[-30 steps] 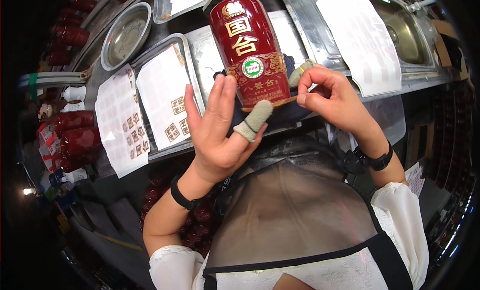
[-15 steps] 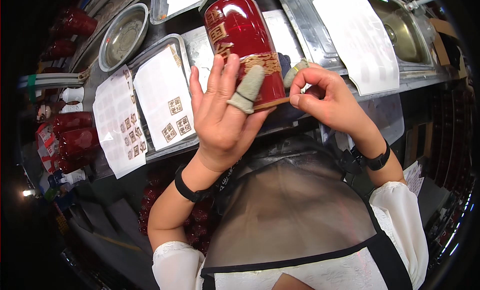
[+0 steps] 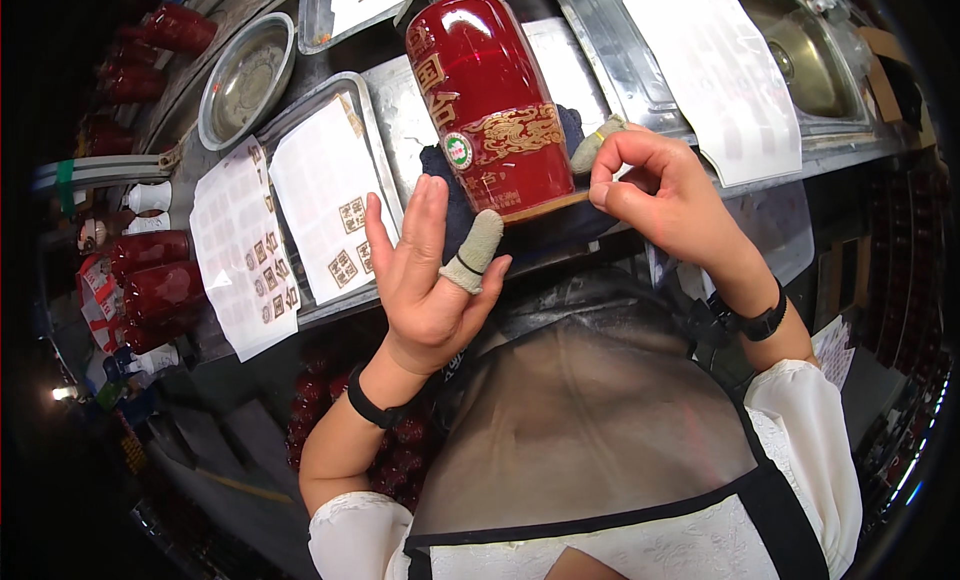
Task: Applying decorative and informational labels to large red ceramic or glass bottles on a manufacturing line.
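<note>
A glossy red bottle (image 3: 500,90) with gold lettering, a gold patterned band and a small round green-and-white emblem lies on a dark cloth (image 3: 432,162), its base towards me. My left hand (image 3: 430,290) is open just short of the base, palm up and fingers spread, apart from the bottle. A grey-green cloth finger cover (image 3: 476,250) is on its index finger. At the right end of the bottle's brownish base edge, my right hand (image 3: 660,185) has thumb and index finger pinched together. Whatever they hold is too small to make out. Another cloth cover (image 3: 598,143) shows behind that hand.
Decal sheets with gold-brown marks (image 3: 325,200) lie left on a metal tray (image 3: 362,110), a second sheet (image 3: 240,242) beside it. A round metal bowl (image 3: 222,120) stands farther left. Right are a long white sheet (image 3: 730,90) and a sink (image 3: 830,55). Red bottles (image 3: 160,285) stand far left.
My left hand has come off the bottle and drawn back towards me, uncovering the emblem and lower lettering. My right hand has shifted slightly right, still pinched.
</note>
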`<action>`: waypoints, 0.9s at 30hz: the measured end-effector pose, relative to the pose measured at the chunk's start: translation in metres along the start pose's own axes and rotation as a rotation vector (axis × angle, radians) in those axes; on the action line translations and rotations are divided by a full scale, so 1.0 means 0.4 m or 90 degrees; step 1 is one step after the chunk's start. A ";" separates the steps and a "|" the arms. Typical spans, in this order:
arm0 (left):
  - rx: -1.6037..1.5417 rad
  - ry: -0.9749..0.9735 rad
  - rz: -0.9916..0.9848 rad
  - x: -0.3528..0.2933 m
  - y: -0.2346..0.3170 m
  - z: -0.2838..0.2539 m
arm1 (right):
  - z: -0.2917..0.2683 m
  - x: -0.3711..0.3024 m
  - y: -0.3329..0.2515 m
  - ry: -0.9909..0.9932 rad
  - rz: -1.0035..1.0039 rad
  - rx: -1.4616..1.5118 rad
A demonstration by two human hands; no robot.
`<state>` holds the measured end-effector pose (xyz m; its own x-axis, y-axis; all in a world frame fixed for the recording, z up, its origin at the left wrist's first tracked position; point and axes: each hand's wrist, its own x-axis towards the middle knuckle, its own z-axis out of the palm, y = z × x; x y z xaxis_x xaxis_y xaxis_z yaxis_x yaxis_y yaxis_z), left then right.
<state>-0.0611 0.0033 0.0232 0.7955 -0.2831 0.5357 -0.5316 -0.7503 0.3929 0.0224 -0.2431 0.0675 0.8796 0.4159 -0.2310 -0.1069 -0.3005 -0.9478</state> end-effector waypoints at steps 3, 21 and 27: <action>0.016 -0.018 0.030 0.015 0.001 -0.004 | 0.006 0.000 0.010 0.003 0.001 0.014; 0.049 0.047 0.027 0.114 0.027 0.039 | 0.022 0.005 0.028 -0.013 -0.001 0.012; -0.029 0.011 -0.013 0.061 -0.001 0.000 | 0.012 -0.002 0.015 -0.011 -0.003 0.019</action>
<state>-0.0417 -0.0032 0.0362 0.8014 -0.2580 0.5396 -0.5288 -0.7272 0.4376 0.0188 -0.2409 0.0611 0.8717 0.4324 -0.2305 -0.1171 -0.2731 -0.9548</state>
